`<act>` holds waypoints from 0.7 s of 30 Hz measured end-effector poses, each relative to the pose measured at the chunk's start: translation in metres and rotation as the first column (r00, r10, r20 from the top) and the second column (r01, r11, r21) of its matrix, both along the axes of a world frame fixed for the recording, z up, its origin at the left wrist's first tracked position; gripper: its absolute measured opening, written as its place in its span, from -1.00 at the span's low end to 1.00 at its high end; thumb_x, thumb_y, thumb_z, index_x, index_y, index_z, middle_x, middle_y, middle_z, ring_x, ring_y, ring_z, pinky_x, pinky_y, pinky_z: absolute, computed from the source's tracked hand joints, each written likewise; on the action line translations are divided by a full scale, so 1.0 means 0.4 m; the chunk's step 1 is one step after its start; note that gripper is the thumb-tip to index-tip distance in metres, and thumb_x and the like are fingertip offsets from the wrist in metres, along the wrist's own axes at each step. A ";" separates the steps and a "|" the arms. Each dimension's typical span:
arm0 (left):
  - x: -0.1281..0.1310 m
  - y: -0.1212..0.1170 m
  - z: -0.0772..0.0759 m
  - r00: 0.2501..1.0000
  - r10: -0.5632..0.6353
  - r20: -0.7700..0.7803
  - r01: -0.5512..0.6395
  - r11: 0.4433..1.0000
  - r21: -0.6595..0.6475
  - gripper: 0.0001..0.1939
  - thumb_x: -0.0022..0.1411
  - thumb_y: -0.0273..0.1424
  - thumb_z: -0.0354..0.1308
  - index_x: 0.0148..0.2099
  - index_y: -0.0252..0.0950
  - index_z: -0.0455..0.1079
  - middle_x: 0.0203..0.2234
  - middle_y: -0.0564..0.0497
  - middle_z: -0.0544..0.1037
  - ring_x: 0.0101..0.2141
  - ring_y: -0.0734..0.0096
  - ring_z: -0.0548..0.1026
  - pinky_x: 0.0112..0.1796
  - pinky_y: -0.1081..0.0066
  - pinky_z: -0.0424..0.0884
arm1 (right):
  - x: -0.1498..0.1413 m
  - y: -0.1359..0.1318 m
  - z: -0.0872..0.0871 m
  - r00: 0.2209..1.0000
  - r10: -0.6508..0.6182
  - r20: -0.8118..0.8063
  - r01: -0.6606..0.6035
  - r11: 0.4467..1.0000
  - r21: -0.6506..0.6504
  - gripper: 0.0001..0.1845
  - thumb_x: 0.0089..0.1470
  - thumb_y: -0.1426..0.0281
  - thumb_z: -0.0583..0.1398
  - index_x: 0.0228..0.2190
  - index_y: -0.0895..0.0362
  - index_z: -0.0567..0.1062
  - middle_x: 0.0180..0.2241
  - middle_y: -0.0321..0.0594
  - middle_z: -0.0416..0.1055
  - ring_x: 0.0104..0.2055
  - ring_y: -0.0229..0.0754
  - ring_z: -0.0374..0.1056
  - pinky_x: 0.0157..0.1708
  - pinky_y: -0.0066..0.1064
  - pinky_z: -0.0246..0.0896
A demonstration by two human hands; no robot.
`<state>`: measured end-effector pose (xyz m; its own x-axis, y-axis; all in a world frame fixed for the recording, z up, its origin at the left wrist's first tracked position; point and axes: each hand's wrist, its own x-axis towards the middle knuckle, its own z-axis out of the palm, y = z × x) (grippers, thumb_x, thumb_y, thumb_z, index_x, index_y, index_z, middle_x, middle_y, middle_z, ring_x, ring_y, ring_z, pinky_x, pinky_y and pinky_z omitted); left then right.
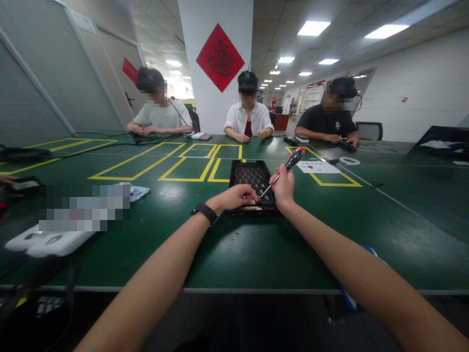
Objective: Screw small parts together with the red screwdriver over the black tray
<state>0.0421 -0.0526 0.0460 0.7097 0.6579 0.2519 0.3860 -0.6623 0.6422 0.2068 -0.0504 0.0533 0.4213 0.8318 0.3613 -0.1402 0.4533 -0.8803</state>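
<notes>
A black tray-like case with rows of shapes inside lies on the green table in front of me. My right hand is closed round a screwdriver with a black and red handle. The tool tilts, handle up to the right, and its metal shaft slants down to the case's near part. My left hand, with a black band on the wrist, rests over the near left of the case. Its fingertips are pinched together beside the screwdriver's tip. Whatever lies between them is too small to make out.
Yellow tape outlines mark the green table. A printed white sheet and a white ring lie to the right. A white device stands at left. Three people wearing headsets sit across; part of another person's hand shows at far left.
</notes>
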 end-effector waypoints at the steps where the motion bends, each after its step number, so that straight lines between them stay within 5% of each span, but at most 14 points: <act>1: -0.001 0.002 -0.002 1.000 -0.002 0.000 0.002 1.000 0.001 -0.79 0.10 -0.38 0.13 -0.24 -0.39 0.43 -0.33 -0.05 0.51 -0.31 0.46 0.44 -0.21 0.46 0.33 | 0.000 0.000 0.000 1.000 0.007 -0.005 -0.007 1.000 -0.001 -0.63 0.05 0.04 0.00 -0.43 0.11 0.20 -0.77 -0.52 0.13 -0.78 -0.42 0.00 -0.73 -0.56 -0.11; 21: 0.000 0.008 -0.011 1.000 0.007 -0.010 -0.006 1.000 0.024 -0.81 0.06 -0.45 0.14 -0.23 -0.38 0.42 -0.33 -0.04 0.48 -0.32 0.45 0.41 -0.25 0.47 0.32 | 0.002 0.005 -0.005 0.999 0.037 0.013 -0.037 0.999 0.023 -0.64 0.08 0.05 -0.03 -0.41 0.11 0.20 -0.76 -0.50 0.14 -0.78 -0.42 -0.01 -0.74 -0.56 -0.12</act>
